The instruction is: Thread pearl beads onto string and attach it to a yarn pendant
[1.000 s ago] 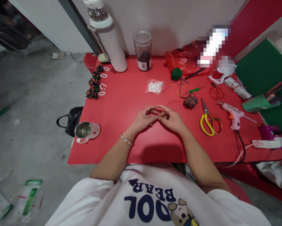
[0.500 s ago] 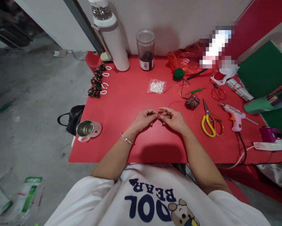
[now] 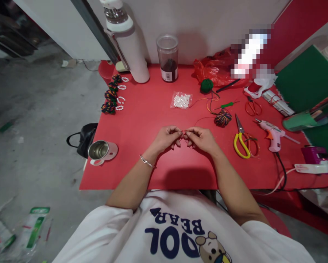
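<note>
My left hand (image 3: 167,138) and my right hand (image 3: 202,140) meet low over the middle of the red table (image 3: 142,120). Thumb and fingers of each are pinched on a thin strand of yarn (image 3: 183,134), dark against the red and mostly hidden by the fingertips. From the multicoloured yarn ball (image 3: 223,118), right of my right hand, a fine thread trails towards the hands. Beyond them lies a clear bag of white beads (image 3: 181,100). A green yarn ball (image 3: 207,86) and a green-handled hook (image 3: 226,105) rest behind the multicoloured ball.
Yellow-handled scissors (image 3: 242,144), red scissors (image 3: 253,107) and a pink glue gun (image 3: 274,137) with its cord lie to the right. A mug (image 3: 110,150) stands near the left edge. Yarn pieces with bead loops (image 3: 109,107), a tall bottle (image 3: 133,51) and a jar (image 3: 168,60) are farther back.
Both hands have stayed pinched together, while my right fingers have curled in closer. More of the dark strand shows between the fingertips. The view has shifted slightly.
</note>
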Demonstrator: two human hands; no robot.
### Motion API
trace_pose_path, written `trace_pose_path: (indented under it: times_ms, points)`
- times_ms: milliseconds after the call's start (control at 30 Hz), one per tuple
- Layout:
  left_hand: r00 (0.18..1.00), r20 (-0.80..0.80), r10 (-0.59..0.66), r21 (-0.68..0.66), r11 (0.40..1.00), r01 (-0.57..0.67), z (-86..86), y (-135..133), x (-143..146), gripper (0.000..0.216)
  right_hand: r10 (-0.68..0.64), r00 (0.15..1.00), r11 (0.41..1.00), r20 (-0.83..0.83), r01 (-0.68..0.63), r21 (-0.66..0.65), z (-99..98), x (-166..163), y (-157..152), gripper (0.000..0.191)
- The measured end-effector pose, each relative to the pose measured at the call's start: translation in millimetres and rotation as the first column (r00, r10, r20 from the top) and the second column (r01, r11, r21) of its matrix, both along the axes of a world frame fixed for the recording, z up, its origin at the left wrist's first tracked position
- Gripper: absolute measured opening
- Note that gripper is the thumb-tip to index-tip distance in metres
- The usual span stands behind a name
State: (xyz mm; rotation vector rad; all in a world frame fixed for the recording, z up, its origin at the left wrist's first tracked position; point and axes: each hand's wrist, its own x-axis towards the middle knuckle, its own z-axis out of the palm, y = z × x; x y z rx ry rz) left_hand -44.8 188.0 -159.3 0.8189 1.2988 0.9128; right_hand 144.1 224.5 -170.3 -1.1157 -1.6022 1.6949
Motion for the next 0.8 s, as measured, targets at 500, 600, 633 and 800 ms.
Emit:
trace_pose_path:
  times_ms: [500,600,633,800]
  points:
    - [0.999,-0.044,-0.012,0.037,0.999,0.014,1.1,-2,0,0.012,-0.100,0.993,0.985,0.060,0.090,0.150,-4.1,1,2,0.026]
    - [1.000,-0.002,0.027,0.160,0.987,-0.026,-5.7,-3,1,0.012,-0.064,0.998,0.998,0.026,0.064,-0.026,-4.3,-2,0,0.025]
    - [0.999,0.006,0.043,0.197,0.979,-0.043,-8.3,-3,2,0.012,-0.046,0.999,0.994,0.000,0.046,-0.100,-4.4,-2,0,0.026]
    - [0.997,-0.007,0.075,0.238,0.969,-0.071,-15.5,-1,1,0.011,-0.049,0.991,0.948,-0.128,0.006,-0.317,-5.5,-7,0,0.028]
